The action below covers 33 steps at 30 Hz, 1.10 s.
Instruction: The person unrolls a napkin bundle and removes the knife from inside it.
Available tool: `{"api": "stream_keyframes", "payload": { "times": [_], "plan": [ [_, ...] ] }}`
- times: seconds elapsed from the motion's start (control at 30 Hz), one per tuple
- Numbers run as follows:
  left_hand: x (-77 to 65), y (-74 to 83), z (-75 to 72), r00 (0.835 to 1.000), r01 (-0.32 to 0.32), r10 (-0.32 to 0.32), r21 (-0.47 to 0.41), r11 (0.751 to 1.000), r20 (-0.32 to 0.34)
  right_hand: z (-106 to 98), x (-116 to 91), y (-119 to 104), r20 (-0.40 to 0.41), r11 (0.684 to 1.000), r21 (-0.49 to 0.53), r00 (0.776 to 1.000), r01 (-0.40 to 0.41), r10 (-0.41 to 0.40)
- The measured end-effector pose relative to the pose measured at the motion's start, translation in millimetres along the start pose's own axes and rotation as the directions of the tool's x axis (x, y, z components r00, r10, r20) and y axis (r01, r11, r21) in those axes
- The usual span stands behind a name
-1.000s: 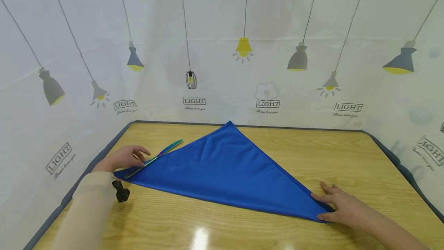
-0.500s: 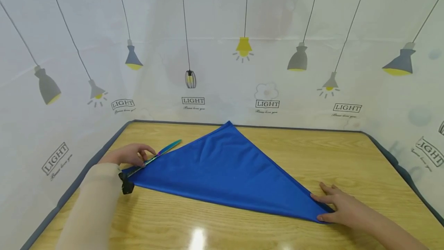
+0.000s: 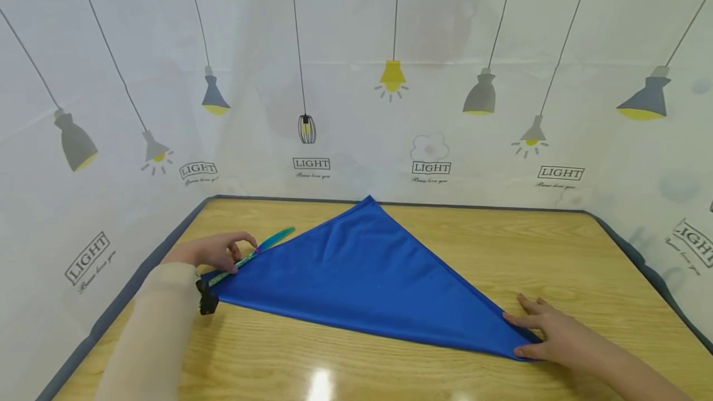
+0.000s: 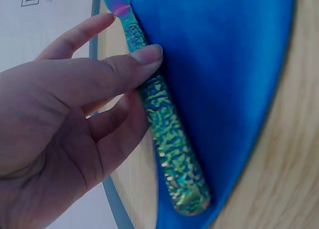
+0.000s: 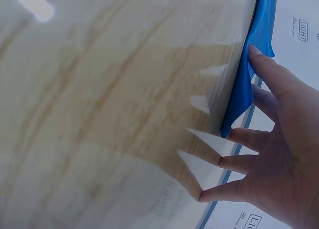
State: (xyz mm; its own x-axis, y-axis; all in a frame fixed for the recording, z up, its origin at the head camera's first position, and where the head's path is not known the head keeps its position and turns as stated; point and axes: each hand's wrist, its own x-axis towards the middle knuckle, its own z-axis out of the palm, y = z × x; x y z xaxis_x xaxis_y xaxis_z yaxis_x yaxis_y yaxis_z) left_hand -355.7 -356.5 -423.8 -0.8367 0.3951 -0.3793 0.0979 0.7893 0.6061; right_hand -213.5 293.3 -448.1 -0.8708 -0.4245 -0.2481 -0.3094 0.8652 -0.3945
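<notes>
A blue cloth lies on the table as a folded triangle, one corner toward the back wall. Across its left end slants a rainbow-coloured table knife, blade toward the back. My left hand pinches the knife's patterned handle between thumb and fingers, as the left wrist view shows closely. At the cloth's right corner, my right hand has its fingers spread, thumb and index finger touching the fabric. Its other fingertips rest on the tabletop beside the cloth.
The wooden table has a dark blue edge strip along its back and sides. A pale wall sheet printed with lamps rises behind it. A small black device is attached at my left wrist.
My left hand has moved slightly right along the knife, its fingers coming to grip the handle. My right hand stays at the cloth's right corner.
</notes>
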Motion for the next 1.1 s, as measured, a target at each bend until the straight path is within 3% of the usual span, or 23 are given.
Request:
{"api": "stream_keyframes", "payload": {
  "times": [0.37, 0.73, 1.1],
  "plan": [
    [-3.3, 4.3, 2.3, 1.000, -0.026, 0.026, 0.007, 1.000, 0.002, 2.5, 1.0, 4.8, -0.013, 1.000, -0.002, 1.000, 0.025, -0.025],
    [1.9, 3.5, 8.4, 1.000, -0.015, 0.019, 0.153, 0.988, -0.025, 2.1, 1.6, 3.6, -0.014, 1.000, -0.005, 1.000, 0.028, -0.028],
    [2.0, 20.6, 11.4, 1.000, -0.010, 0.014, 0.202, 0.979, -0.014, 0.2, 2.3, 2.5, -0.012, 1.000, 0.000, 1.000, 0.026, -0.026]
  ]
}}
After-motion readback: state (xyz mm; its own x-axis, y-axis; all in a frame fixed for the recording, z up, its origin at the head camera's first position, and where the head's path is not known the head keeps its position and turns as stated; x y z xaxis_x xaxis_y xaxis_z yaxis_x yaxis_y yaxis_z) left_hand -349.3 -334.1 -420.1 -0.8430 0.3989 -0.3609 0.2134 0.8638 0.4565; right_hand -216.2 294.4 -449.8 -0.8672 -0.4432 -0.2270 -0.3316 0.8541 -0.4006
